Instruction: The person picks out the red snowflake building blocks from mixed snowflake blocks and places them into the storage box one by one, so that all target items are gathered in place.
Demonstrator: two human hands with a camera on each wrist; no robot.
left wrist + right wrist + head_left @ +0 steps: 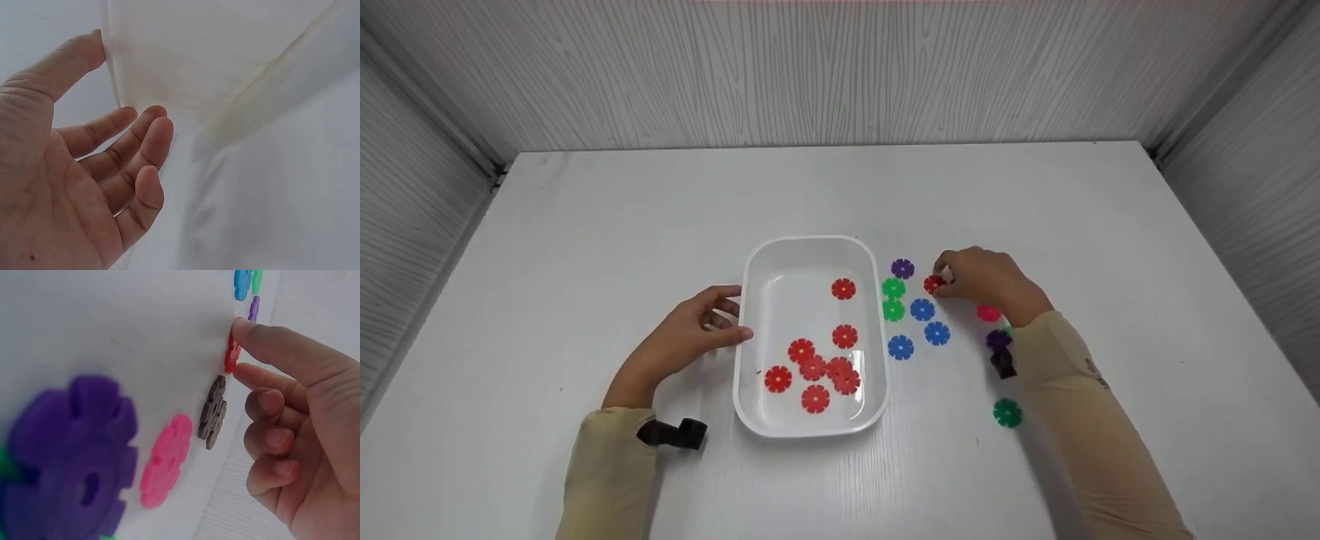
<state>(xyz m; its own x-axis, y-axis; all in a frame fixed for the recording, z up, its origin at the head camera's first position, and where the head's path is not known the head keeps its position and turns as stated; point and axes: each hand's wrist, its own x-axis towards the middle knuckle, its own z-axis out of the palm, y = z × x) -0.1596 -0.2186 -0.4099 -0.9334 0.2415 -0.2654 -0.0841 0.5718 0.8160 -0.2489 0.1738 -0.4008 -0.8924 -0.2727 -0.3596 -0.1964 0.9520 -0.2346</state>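
My right hand (982, 279) has thumb and index finger at the edges of a red notched plastic disc (933, 284), pinching it at the table. In the right wrist view this red disc (232, 354) stands between the two fingertips, the other fingers curled below. Around it lie blue discs (922, 309), green discs (893, 288) and a purple disc (903, 268). My left hand (686, 330) touches the near left side of a white tray (810, 433), thumb on the rim, fingers loosely bent by the outer wall. Several red discs (815, 399) lie in the tray, some overlapping.
Beside the right forearm are a pink disc (988, 313), a dark purple disc (998, 340) and a dark green disc (1007, 412). A brown disc (214, 413) shows in the right wrist view. Grey panels (825, 75) wall in the white table (660, 202).
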